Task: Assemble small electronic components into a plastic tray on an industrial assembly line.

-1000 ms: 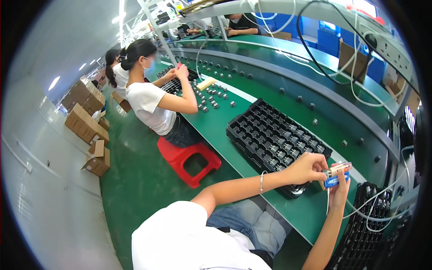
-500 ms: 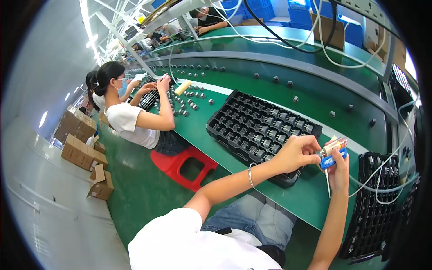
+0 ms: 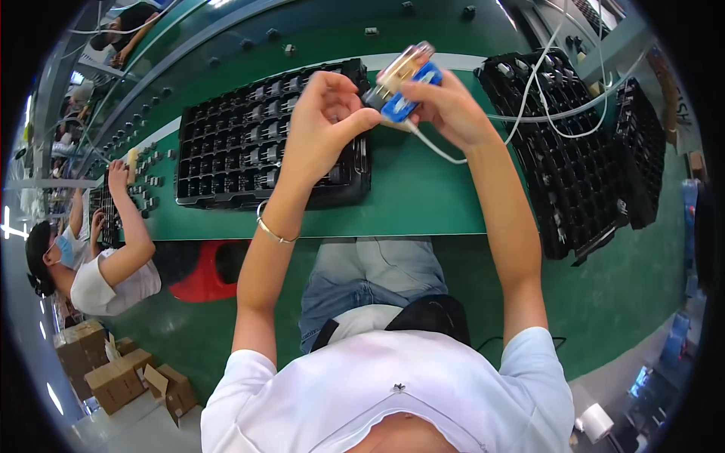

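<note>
My right hand (image 3: 451, 109) grips a hand-held blue device (image 3: 408, 84) with a clear and brass-coloured upper part and a white cable. A small dark grey part (image 3: 374, 97) sits at the device's left end. My left hand (image 3: 326, 121) is close beside that end, its fingers curved and the thumb stretched toward the grey part. A gap shows between thumb and fingers, with nothing visible in it. Under and left of this hand lies a black compartment tray (image 3: 215, 198) on the green bench. Small grey parts with metal pins (image 3: 260, 156) fill many of its pockets.
More black trays (image 3: 555, 162) lean at the bench's right end, with white cables (image 3: 563, 124) hanging across them. Loose grey parts (image 3: 289, 50) dot the green surface beyond. A masked co-worker (image 3: 106, 264) sits at left. A red stool (image 3: 202, 279) and cardboard boxes (image 3: 113, 381) stand below.
The view has turned to the right and down, so the bench runs level across it. My left fingers have come away from the device's end; my right hand still holds the device.
</note>
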`<state>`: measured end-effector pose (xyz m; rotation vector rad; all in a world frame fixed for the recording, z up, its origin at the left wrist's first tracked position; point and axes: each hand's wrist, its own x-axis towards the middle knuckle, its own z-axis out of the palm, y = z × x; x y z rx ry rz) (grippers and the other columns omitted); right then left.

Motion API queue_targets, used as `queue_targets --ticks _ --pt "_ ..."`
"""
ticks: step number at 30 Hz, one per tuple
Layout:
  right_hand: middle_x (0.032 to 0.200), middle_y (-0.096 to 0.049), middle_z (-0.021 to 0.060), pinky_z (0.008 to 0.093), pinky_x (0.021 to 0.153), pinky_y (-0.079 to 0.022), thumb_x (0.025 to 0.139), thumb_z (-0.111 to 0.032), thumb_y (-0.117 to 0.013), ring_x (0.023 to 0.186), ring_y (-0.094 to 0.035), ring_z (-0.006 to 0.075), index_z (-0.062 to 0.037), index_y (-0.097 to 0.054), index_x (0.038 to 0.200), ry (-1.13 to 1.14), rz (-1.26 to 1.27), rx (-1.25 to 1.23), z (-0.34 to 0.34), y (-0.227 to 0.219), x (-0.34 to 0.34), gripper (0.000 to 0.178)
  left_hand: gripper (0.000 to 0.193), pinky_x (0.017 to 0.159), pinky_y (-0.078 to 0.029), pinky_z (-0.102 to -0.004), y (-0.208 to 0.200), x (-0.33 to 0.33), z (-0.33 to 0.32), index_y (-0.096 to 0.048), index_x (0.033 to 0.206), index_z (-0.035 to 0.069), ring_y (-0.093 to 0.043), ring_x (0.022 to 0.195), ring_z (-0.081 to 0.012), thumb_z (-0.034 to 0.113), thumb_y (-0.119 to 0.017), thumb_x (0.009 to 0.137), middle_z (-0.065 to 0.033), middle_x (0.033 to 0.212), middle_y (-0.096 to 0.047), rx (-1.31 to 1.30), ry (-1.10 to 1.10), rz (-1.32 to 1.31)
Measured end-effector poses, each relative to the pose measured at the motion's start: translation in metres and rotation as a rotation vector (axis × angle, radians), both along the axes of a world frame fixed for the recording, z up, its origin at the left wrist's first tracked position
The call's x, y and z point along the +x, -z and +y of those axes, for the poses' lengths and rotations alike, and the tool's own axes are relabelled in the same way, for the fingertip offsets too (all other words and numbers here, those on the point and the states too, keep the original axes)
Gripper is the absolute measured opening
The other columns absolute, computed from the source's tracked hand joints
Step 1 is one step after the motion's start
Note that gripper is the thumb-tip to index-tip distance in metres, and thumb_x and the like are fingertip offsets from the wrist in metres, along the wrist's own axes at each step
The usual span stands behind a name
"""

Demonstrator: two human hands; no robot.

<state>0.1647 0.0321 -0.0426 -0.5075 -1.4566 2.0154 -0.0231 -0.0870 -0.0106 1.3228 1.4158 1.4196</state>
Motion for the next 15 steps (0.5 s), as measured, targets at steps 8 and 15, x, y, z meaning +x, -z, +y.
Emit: queue_targets --ticks 8,15 --pt "0.091 -0.07 0.0026 0.0223 0.064 -0.049 0.081 -0.027 -0.082 0.074 -0.062 0.0065 0.003 -0.066 0.119 0.64 -0.482 0.894 0.021 0.026 0.027 0.051 0.028 0.064 -0.051 -0.0391 -0.076 0.021 -0.112 -0.061 0.103 -0.001 -0.062 0.076 -0.0291 0.025 -0.057 0.092 -0.0113 0.084 -0.064 0.788 -0.434 0.788" --pt "0.087 -0.066 0.0057 0.0274 0.063 -0.049 0.078 -0.029 -0.082 0.066 -0.057 0.0122 0.0 -0.069 0.116 0.621 -0.529 0.937 0.013 0.032 -0.002 0.049 0.041 0.086 -0.044 -0.0445 -0.138 0.081 -0.123 -0.051 0.135 0.004 -0.058 0.113 -0.0284 0.023 -0.053 0.098 -0.0128 0.122 -0.059 1.611 -0.668 0.443"
